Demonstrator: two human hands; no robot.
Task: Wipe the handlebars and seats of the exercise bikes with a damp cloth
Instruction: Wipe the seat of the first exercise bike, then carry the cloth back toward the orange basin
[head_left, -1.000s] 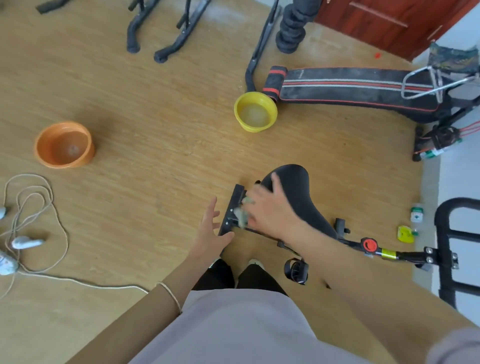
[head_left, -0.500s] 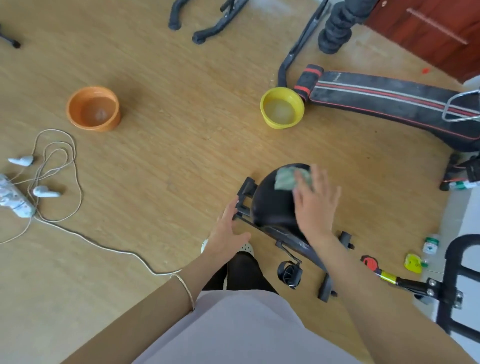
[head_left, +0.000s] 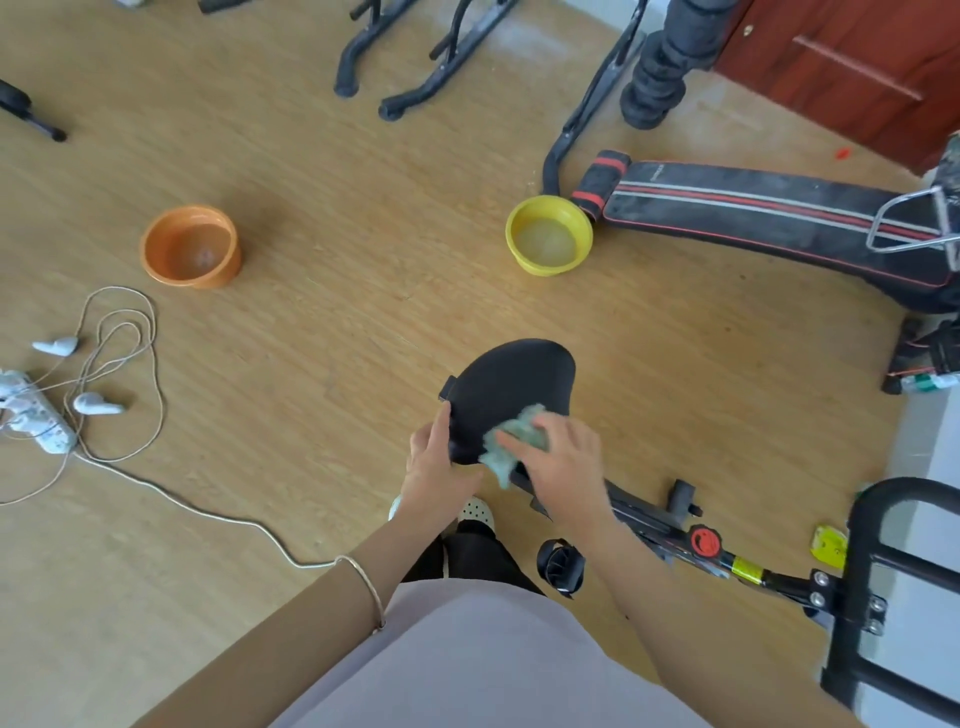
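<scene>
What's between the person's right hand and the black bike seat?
A bunched greenish cloth, which the right hand holds against the seat's narrow near end. The head view shows it.

Near end of seat (head_left: 511, 384) under cloth (head_left: 514, 436)
</scene>
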